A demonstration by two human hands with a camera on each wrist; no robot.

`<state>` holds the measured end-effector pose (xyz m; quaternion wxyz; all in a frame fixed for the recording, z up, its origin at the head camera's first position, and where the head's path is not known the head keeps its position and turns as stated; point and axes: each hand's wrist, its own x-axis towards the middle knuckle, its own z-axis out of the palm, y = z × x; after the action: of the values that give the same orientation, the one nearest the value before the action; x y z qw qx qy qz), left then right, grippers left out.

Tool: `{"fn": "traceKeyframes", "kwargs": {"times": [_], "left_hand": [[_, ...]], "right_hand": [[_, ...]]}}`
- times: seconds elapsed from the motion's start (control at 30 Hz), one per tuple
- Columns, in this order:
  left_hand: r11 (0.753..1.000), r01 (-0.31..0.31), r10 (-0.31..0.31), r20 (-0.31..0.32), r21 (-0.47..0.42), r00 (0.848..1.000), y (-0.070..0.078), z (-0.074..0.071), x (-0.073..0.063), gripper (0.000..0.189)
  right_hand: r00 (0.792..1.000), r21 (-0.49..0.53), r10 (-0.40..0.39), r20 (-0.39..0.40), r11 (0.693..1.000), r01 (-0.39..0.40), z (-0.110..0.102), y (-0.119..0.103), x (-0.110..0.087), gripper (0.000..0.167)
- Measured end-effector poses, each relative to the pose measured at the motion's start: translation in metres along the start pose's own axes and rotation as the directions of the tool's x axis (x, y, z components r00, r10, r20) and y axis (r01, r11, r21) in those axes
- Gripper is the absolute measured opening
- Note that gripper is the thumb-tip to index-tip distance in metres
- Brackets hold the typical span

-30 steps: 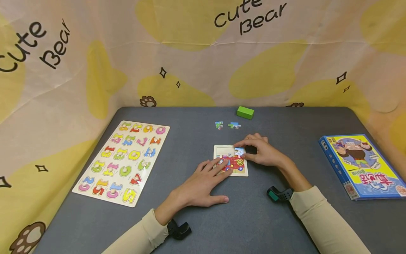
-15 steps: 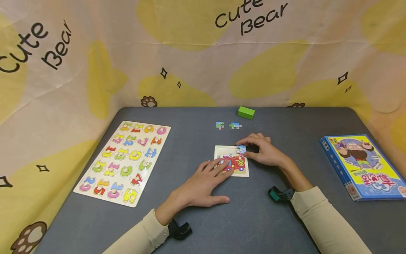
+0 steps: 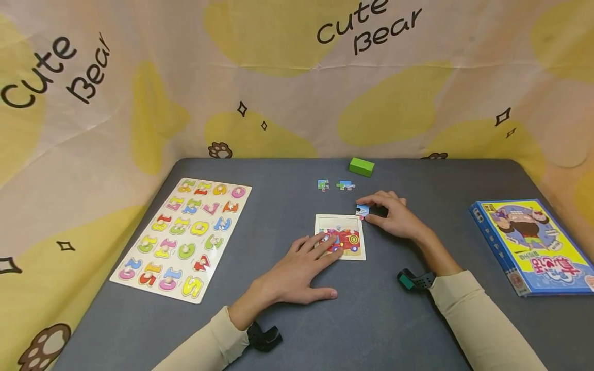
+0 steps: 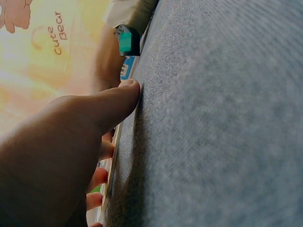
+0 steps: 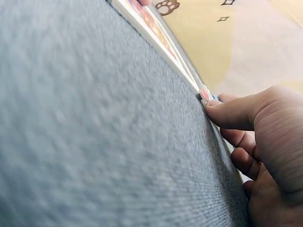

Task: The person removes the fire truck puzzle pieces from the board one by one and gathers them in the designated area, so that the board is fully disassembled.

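Note:
A small square jigsaw tray [image 3: 340,256] with a pale frame lies flat on the table, showing a red vehicle picture in its lower part; its upper strip is bare. My left hand [image 3: 301,273] rests on the tray's lower left with straight, spread fingers covering part of the picture. Just off the tray's upper right corner, my right hand [image 3: 392,214] pinches a blue jigsaw piece [image 3: 362,209] between thumb and forefinger. In the right wrist view the thumb [image 5: 232,113] covers most of that piece.
Two loose jigsaw pieces, one on the left [image 3: 323,185] and one on the right [image 3: 345,185], lie beyond the tray. A green block [image 3: 362,167] sits behind them. At left lies a number board [image 3: 185,239]; at right, a blue and yellow box [image 3: 533,247].
My right hand has drawn the blue jigsaw piece out of the tray's upper right corner, rightward and slightly away from me. My left hand has stayed on the tray.

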<state>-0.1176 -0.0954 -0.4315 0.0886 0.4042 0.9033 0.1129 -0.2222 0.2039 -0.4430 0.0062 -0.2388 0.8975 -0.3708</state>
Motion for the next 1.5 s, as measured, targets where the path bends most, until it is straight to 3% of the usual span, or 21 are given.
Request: {"fn": "traceKeyframes", "kwargs": {"times": [0.63, 1.5], "left_hand": [[1.000, -0.010, 0.010, -0.007, 0.000, 1.000, -0.001, 0.001, -0.001, 0.083], [1.000, -0.001, 0.001, -0.006, -0.005, 1.000, 0.000, 0.000, -0.001, 0.083]], "right_hand": [[0.998, -0.029, 0.049, -0.041, 0.998, -0.050, -0.016, 0.020, 0.020, 0.035], [0.993, -0.076, 0.112, 0.029, 0.991, -0.109, -0.027, 0.024, 0.041, 0.036]]}}
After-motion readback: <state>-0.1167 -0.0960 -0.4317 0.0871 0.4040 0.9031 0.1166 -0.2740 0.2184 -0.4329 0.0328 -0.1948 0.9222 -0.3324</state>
